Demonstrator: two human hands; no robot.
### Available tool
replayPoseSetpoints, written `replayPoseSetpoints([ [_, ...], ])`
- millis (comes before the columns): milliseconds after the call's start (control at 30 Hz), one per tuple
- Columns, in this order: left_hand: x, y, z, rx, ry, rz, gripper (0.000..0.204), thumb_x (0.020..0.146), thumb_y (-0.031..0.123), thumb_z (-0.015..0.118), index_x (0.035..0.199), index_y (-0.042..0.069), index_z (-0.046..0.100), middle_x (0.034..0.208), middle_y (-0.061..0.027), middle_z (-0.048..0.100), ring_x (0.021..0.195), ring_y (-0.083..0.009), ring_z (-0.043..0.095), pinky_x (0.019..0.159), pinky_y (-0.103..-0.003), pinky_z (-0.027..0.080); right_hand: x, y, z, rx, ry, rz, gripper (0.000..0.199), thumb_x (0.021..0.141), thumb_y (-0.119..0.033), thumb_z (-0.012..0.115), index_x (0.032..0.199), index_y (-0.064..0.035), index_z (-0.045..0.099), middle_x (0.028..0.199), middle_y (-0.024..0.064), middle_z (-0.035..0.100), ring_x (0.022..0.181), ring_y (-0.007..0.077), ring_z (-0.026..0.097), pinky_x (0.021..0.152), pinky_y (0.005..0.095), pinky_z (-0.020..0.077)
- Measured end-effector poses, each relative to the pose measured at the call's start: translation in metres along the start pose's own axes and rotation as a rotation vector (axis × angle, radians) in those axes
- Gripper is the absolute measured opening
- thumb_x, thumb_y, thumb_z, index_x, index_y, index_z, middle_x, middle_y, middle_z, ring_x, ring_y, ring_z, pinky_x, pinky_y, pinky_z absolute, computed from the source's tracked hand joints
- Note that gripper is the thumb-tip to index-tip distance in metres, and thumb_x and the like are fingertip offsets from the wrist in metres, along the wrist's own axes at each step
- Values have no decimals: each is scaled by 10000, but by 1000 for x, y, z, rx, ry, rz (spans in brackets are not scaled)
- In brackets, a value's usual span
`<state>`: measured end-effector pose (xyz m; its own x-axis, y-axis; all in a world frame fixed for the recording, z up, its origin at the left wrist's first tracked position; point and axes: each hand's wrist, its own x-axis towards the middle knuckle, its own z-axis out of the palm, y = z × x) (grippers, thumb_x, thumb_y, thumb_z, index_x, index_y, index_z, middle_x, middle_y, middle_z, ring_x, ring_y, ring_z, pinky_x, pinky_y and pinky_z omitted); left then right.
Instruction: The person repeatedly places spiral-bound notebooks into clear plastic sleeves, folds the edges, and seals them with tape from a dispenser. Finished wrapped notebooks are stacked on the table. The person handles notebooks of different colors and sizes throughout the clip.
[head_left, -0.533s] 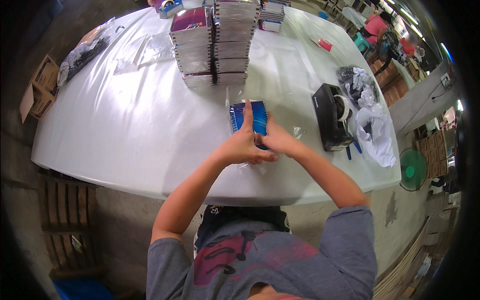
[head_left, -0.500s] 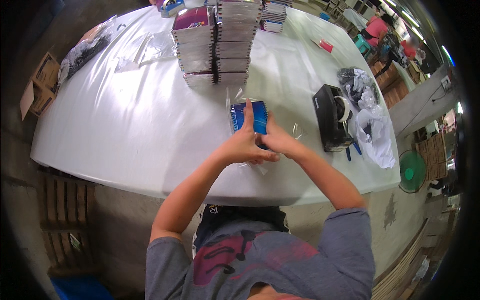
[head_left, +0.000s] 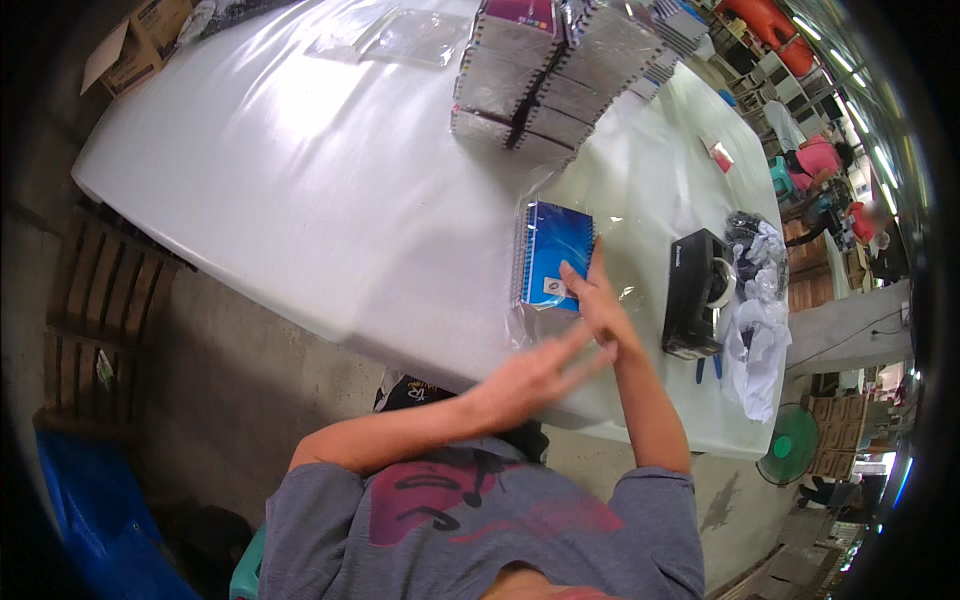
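Observation:
A blue spiral notebook (head_left: 552, 256) lies inside a clear plastic sleeve (head_left: 536, 200) on the white table (head_left: 300, 180). My right hand (head_left: 598, 300) rests flat, fingers pressing the lower right corner of the notebook and sleeve. My left hand (head_left: 525, 372) hovers near the table's front edge with fingers spread, holding nothing, its fingertips close to my right hand. It looks blurred from motion.
Tall stacks of spiral notebooks (head_left: 560, 70) stand behind the blue one. A black tape dispenser (head_left: 695, 290), crumpled plastic bags (head_left: 755, 320) and blue pens lie to the right. Clear sleeves (head_left: 400, 35) lie at the far side. A green fan (head_left: 790, 445) stands on the floor.
My left hand has come off the notebook and pulled back toward the table edge with fingers spread. My head has shifted, so the table appears rotated and closer.

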<state>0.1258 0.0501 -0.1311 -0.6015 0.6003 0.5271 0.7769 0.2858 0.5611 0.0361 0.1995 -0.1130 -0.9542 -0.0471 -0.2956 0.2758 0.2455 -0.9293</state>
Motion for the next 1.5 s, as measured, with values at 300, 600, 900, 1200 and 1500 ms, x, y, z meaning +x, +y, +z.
replayPoseSetpoints([
  [300, 54, -90, -73, -483, 352, -468, 564, 788, 242, 726, 1280, 74, 506, 1248, -128, 566, 1046, -299, 609, 826, -368, 531, -4, -12, 2, -3, -11, 45, 804, 957, -226, 527, 1492, -84, -55, 1446, 155, 303, 1239, 224, 404, 1031, 313, 346],
  [600, 155, -222, -51, -526, -173, -524, 742, 671, 407, 821, 1239, 12, 551, 1187, -169, 587, 1061, -214, 584, 872, -329, 464, -5, -17, 2, -15, -9, 32, 774, 959, -194, 517, 1500, -121, -32, 1492, 138, 226, 1271, 226, 374, 1043, 324, 347],
  [900, 115, -162, -79, 184, 353, -138, 371, 726, 177, 733, 1091, 176, 665, 1068, -64, 631, 1047, -263, 581, 865, -379, 450, -6, -16, 4, -12, -15, 49, 767, 963, -183, 507, 1503, -137, -36, 1490, 130, 236, 1264, 220, 382, 1043, 318, 345],
  [1200, -24, 1, 8, 7, -371, 9, 572, 758, 461, 636, 1181, 78, 599, 1248, -115, 579, 1220, -207, 516, 1093, -648, 82, -5, -19, 5, -3, 16, 59, 758, 963, -220, 509, 1502, -114, -13, 1482, 130, 271, 1269, 221, 387, 1036, 314, 346],
  [1500, 52, -78, -54, 71, 219, -93, 430, 802, 212, 685, 1204, 95, 590, 1281, -50, 567, 1244, -234, 488, 1035, -470, 348, -3, -13, 1, 52, -29, 50, 766, 956, -189, 516, 1505, -161, -17, 1423, 135, 353, 1224, 217, 438, 988, 327, 396],
])
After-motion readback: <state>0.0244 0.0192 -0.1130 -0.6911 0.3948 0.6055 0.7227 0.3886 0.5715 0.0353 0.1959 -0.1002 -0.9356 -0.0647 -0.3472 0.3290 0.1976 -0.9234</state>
